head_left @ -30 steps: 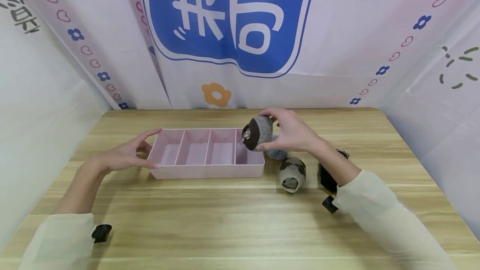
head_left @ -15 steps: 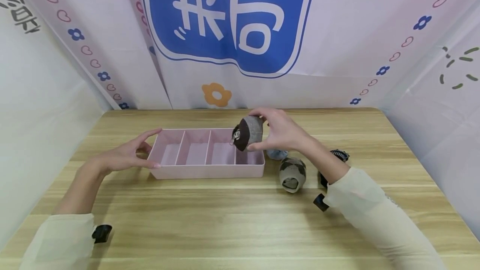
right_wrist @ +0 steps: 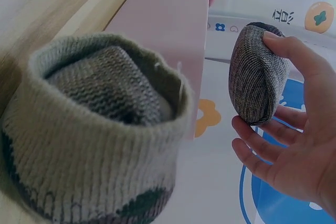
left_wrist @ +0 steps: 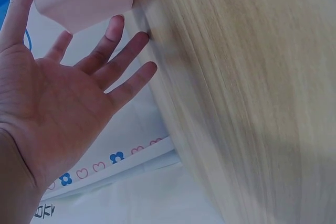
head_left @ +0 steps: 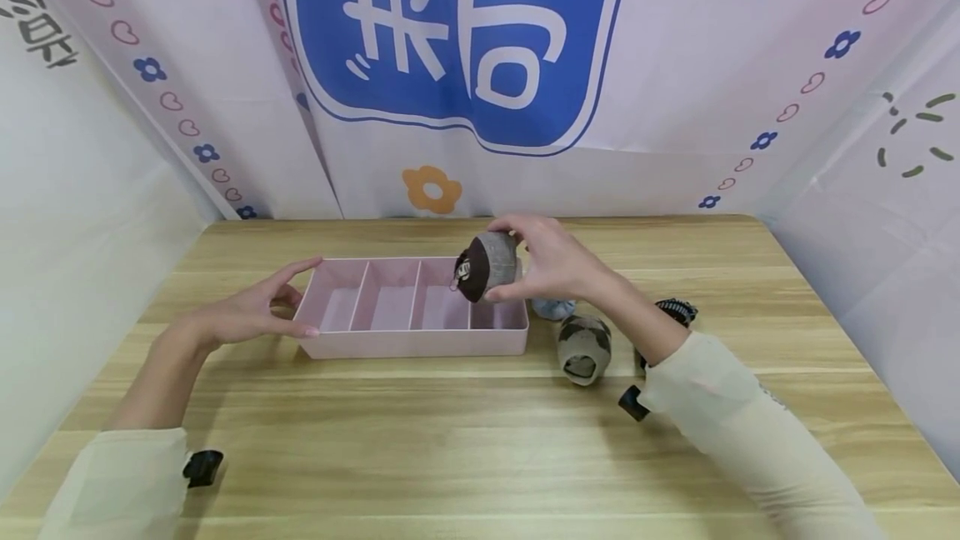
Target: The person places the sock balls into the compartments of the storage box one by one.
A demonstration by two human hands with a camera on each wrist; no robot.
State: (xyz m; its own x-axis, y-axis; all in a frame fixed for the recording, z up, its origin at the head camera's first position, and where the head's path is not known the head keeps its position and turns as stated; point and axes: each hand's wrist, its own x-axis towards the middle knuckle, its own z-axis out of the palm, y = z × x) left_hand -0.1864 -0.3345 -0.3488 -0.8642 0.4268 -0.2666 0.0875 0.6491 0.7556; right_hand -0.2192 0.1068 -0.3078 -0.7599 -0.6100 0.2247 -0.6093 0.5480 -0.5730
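Grasping a grey-brown rolled sock [head_left: 495,265], fingers of the right hand [head_left: 553,259] hang above the right part of the pink box [head_left: 412,345], near the back edge of the tabletop [head_left: 420,440]. Thumb and forefinger of the left hand [head_left: 243,307] grip the box's left end. Sock seems to straddle a divider [head_left: 470,319]; I'd centre it over one compartment [head_left: 498,319], lower gently, then loosen.

Pink box [head_left: 412,345]: two left compartments [head_left: 392,308] are lying reachable from above; right hand [head_left: 551,261] with grey-brown roll [head_left: 489,267] is obstructing the right side. Camo roll [head_left: 585,344] is crowding nearby; front tabletop [head_left: 420,448] is giving passage.
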